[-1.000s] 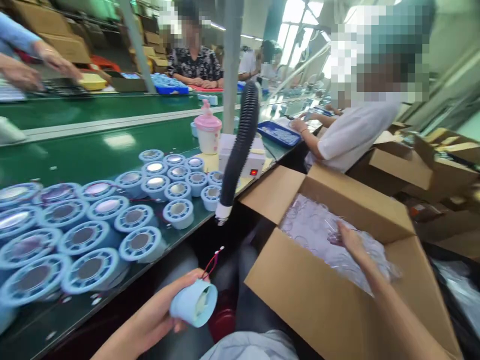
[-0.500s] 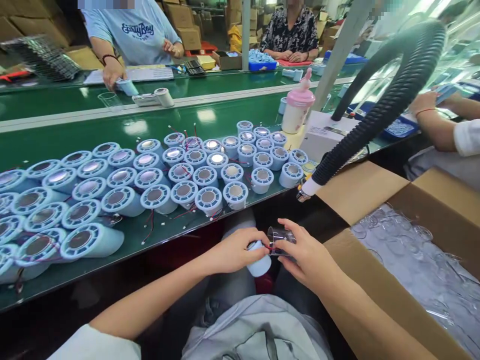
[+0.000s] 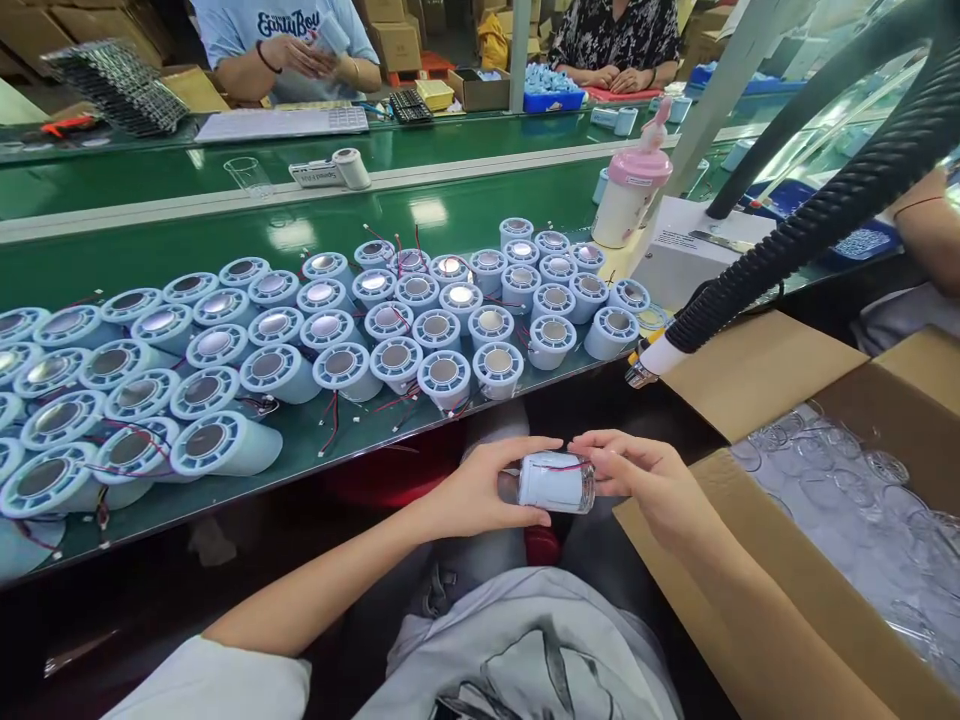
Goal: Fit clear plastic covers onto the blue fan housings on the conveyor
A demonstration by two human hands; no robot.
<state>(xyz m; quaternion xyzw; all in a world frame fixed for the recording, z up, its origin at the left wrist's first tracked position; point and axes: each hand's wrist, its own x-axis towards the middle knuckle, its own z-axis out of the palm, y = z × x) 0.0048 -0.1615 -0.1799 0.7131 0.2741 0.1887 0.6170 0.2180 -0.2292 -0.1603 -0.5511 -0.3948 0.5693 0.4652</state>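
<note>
A blue cylinder [image 3: 550,482] lying on its side inside a clear cup [image 3: 589,492] is held above the person's lap, just in front of the edge of a green worktable [image 3: 345,222]. A red wire is seen along the cylinder's upper side. The cup is gripped by the left hand [image 3: 486,490], with fingers curved over the top and thumb underneath. The cup's right end is met by the bent fingers of the right hand [image 3: 651,482]; whether it is pinched there or only touched cannot be told. On the worktable, many similar blue cylinders [image 3: 442,375] are crowded in rows, mostly with round grey discs facing up, and thin wires are scattered among them. To the right, an opened cardboard box [image 3: 765,365] is filled with clear cups. Above its left flap, a black ribbed hose [image 3: 795,235] is ended by a pale nozzle [image 3: 660,357]. Behind it, a white bottle with a pink lid [image 3: 624,205] is placed beside a white machine [image 3: 671,250]. Across the worktable, a small light-blue item is held by a co-worker in a blue shirt [image 3: 300,75].
</note>
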